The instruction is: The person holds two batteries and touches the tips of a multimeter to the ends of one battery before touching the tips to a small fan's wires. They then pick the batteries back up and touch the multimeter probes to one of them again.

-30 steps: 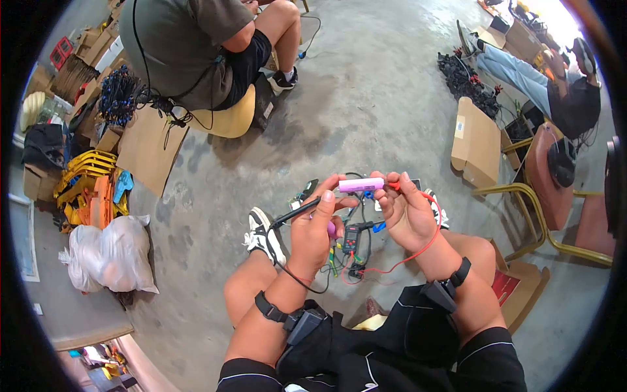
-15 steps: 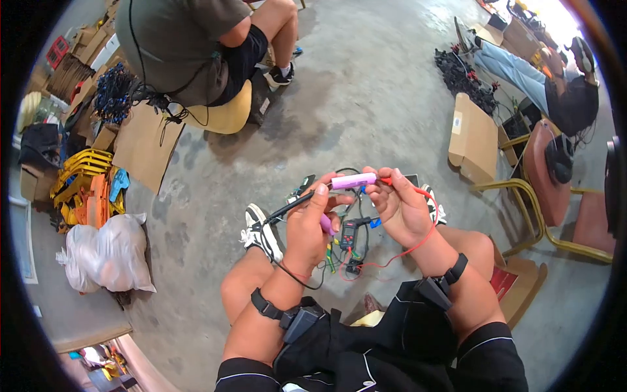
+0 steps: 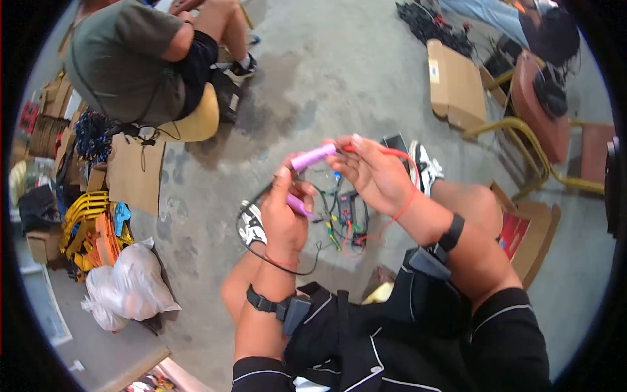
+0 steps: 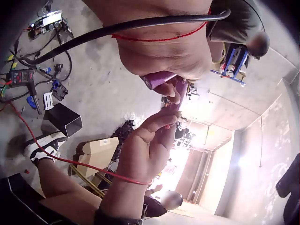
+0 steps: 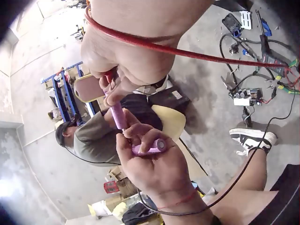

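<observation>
Live here, the left hand point(image 3: 283, 214) wraps round one lower pink cell point(image 3: 299, 205); the right hand point(image 3: 384, 181) pinches one red probe point(image 5: 110, 73) by one upper pink cell point(image 3: 313, 157)!

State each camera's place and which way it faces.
Head: on the head, facing forward and down at left grip and right grip; forearms, legs show.
Left wrist: worn there, looking along left grip toward right grip; right leg shows.
Right wrist: worn there, looking along right grip toward left grip; left leg shows.
Wrist views share two pink cylinders.
</observation>
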{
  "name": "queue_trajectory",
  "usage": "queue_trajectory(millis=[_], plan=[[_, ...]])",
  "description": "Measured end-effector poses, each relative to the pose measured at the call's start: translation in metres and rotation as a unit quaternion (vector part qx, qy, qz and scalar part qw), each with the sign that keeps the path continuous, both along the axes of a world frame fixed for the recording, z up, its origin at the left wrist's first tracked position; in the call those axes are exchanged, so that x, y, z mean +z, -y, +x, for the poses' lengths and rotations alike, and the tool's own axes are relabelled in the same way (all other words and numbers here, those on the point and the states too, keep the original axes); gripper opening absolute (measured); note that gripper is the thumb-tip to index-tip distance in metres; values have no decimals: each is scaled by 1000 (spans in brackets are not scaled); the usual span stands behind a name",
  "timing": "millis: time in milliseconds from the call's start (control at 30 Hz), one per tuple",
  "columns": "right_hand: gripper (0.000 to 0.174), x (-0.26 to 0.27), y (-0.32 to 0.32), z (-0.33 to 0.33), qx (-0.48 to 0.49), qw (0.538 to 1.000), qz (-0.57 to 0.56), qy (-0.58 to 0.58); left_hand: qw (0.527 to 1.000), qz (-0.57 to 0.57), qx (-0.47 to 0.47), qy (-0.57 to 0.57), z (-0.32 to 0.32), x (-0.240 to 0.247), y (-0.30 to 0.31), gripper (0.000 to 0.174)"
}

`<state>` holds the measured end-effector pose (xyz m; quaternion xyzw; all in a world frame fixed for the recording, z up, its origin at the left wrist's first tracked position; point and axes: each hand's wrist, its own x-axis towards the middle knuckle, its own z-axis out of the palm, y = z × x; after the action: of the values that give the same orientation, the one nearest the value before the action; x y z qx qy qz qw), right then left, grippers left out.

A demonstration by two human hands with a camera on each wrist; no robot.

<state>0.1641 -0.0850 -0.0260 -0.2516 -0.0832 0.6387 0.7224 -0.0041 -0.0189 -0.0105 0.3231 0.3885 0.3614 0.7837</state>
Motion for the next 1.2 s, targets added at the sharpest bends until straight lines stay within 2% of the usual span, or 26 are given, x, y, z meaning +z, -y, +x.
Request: queue_trajectory(millis=[100,267,1000,1100,1200], plan=[[31,3,0,0,-8,1000,-6,21,999,-14,-17,26,3,3,-1,41],[32,-2,-1,6,-7,999,2,32,1000,24,-8,-11,7,3,3,44],[28,-6,-2,4,-2,1000,-8,21,1000,4,-2,-11,6,-2,1,45],[28,-7,-3,3,-3,1000,-8,15,1000,0,-5,-14,6,0,1,39],[29,-4,-3,3,-13,1000,-8,19,1000,4,-1,-10,5,-3,0,44]])
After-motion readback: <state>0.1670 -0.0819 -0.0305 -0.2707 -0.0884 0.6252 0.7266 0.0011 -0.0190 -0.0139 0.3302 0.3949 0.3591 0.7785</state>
